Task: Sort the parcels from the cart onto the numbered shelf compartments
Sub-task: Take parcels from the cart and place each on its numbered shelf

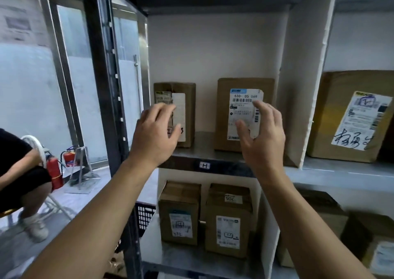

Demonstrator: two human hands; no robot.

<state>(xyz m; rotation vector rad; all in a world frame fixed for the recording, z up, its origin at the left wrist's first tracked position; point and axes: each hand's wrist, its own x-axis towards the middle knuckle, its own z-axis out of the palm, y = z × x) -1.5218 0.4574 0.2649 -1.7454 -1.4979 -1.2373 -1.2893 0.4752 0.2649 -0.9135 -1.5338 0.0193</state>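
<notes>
1. Metal shelving (215,157) fills the view, with a dark upright post on the left and white divider boards (302,87) splitting each level into compartments.
2. Left of the shelving, frosted glass panels in metal frames (64,65) let in pale daylight.
3. On the floor by the glass stand two red fire extinguishers (54,172), and a seated person in dark clothes (19,168) shows partly at the left edge.
4. A small white tag (204,165) is stuck on the front edge of the middle shelf; its mark is too small to read surely.
5. In the compartment above that tag, two cardboard parcels stand upright and apart: a narrow parcel (185,112) on the left and a wider parcel with a white shipping label (245,99) on the right.
6. In the compartment below stand two more brown boxes (228,221), side by side, each with a label facing out.
7. To the right of the divider, a large parcel with handwriting on its label (349,116) sits on the same level.
8. Both bare forearms reach up from the bottom of the view toward the upper compartment.
9. The left hand (155,134) is in front of the narrow parcel, fingers loosely curled and empty; whether it touches the box cannot be told.
10. The right hand (262,136) is in front of the wider parcel, fingers spread apart, holding nothing.
</notes>
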